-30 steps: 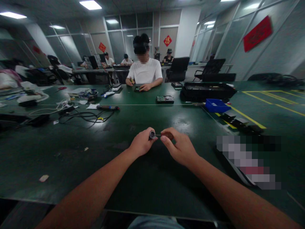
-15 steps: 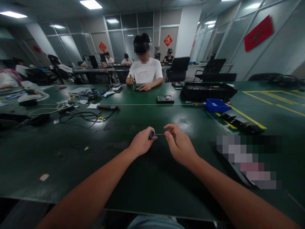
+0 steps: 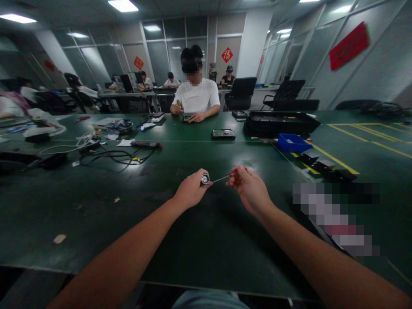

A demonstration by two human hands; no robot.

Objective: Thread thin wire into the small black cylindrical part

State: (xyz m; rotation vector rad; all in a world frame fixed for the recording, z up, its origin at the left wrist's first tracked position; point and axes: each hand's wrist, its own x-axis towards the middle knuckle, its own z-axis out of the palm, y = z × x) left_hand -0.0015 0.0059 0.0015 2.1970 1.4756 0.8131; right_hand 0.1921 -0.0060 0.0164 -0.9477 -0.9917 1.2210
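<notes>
My left hand (image 3: 190, 192) is closed around a small dark cylinder with a round silvery end (image 3: 205, 179) that faces right. A thin metal shaft (image 3: 220, 178) runs from that end to my right hand (image 3: 250, 187), which pinches the shaft's red-tipped far end with fingers pressed together. Both hands hover just above the dark green table (image 3: 96, 214), in front of me at the middle.
A person in a white shirt (image 3: 195, 97) works across the table. A circuit board (image 3: 223, 134), a black case (image 3: 280, 122) and a blue bin (image 3: 292, 143) lie beyond my hands. Cables (image 3: 112, 156) and clutter sit at the left. Dark parts (image 3: 322, 165) lie right.
My right hand has drawn away to the right and turned, so more of the thin shaft shows between the hands. The left hand has stayed nearly still.
</notes>
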